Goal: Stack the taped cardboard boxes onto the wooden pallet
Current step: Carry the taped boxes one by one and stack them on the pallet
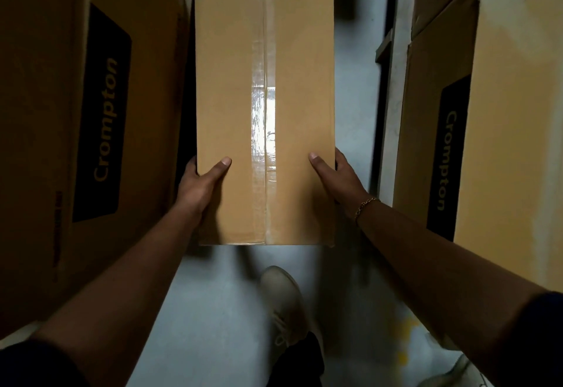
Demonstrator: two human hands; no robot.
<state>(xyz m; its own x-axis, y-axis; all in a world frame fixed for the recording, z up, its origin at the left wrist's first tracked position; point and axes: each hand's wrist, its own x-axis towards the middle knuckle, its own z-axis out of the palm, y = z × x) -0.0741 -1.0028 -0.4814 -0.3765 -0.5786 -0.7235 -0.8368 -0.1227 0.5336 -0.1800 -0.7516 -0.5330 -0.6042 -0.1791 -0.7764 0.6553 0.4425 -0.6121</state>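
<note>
A long brown cardboard box (231,88) with a strip of clear tape down its middle seam is held in the air in front of me, above the floor. My left hand (199,184) grips its near left edge, thumb on top and fingers hidden underneath. My right hand (338,177), with a chain bracelet at the wrist, grips the near right edge in the same way. No wooden pallet is clearly in view.
A tall stack of "Crompton" cartons (91,118) rises close on the left. Another stack of "Crompton" cartons (499,112) stands on the right. Between them runs a narrow aisle of pale floor (213,310), where my shoe (285,304) is.
</note>
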